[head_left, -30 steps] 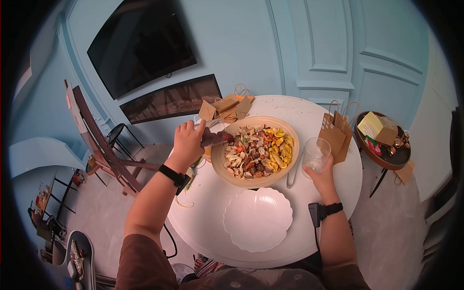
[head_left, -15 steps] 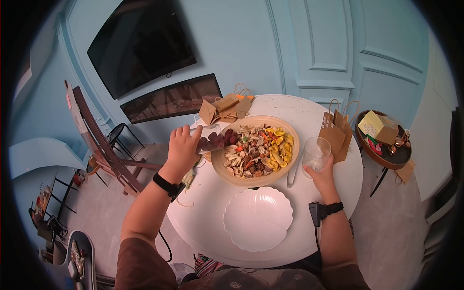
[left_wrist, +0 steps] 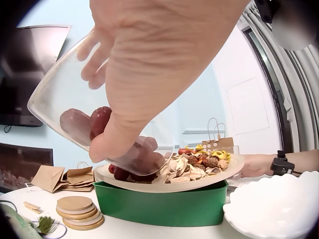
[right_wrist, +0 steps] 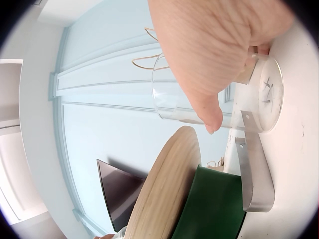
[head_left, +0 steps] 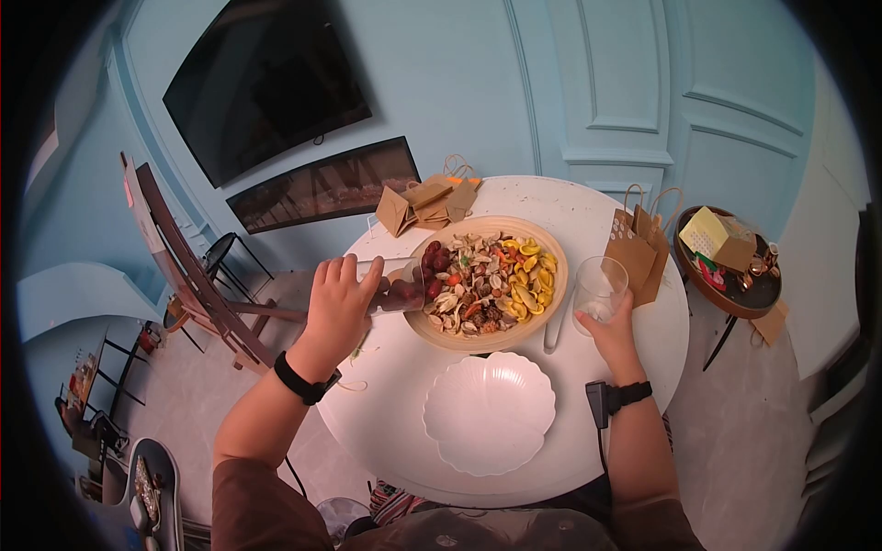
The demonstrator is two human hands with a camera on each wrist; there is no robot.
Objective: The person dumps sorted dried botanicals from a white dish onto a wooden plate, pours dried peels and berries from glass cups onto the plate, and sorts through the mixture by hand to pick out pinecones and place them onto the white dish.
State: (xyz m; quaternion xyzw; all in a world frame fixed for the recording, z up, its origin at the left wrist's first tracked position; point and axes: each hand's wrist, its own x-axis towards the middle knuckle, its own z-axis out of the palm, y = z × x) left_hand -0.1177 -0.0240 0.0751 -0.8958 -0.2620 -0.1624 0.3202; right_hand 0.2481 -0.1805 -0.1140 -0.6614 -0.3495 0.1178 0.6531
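My left hand (head_left: 338, 308) grips a clear glass container (left_wrist: 52, 102) tilted over the left edge of a round wooden plate (head_left: 469, 344). Dark red dates (left_wrist: 75, 124) lie inside the container, and more dates (head_left: 435, 260) have gathered on the plate beneath its mouth. Pale dried slices (head_left: 450, 305), brown cones and yellow dried pieces (head_left: 525, 296) cover the rest of the plate. At the right, my right hand (head_left: 614, 332) holds a clear drinking glass (head_left: 602, 278) upright on the table. Metal tongs (right_wrist: 259, 172) lie beside that glass.
The plate rests on a green box (left_wrist: 159, 205). A white scalloped bowl (head_left: 490, 413) stands in front. Brown paper bags are at the back left (head_left: 427, 202) and right (head_left: 634, 253). Wooden discs (left_wrist: 79, 211) are stacked left of the box. The white table (head_left: 386, 450) has a rounded edge.
My left hand has shifted left and slightly down, with the container tilted over the plate's edge. More dates now lie on the plate's left side. The right hand keeps its place.
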